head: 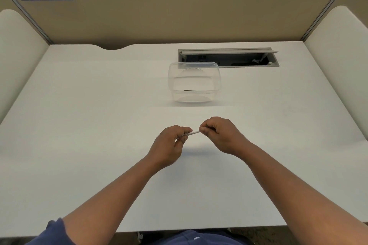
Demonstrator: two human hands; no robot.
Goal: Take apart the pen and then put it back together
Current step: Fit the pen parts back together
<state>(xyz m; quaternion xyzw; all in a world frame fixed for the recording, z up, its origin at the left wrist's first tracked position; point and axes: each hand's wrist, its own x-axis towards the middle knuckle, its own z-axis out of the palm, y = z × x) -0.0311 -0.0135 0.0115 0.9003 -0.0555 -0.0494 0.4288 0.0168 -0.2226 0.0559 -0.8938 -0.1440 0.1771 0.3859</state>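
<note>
You hold a thin white pen [190, 133] between both hands, just above the white desk [79, 125] in front of you. Your left hand [171, 143] curls its fingers around the pen's lower end, and your right hand [219, 135] pinches the other end with thumb and fingertips. The pen tilts slightly, higher at the right. Behind your hands, well apart, a clear plastic container [194, 83] stands upright on the desk, just in front of an open cable tray [229, 58] sunk into the desktop.
</note>
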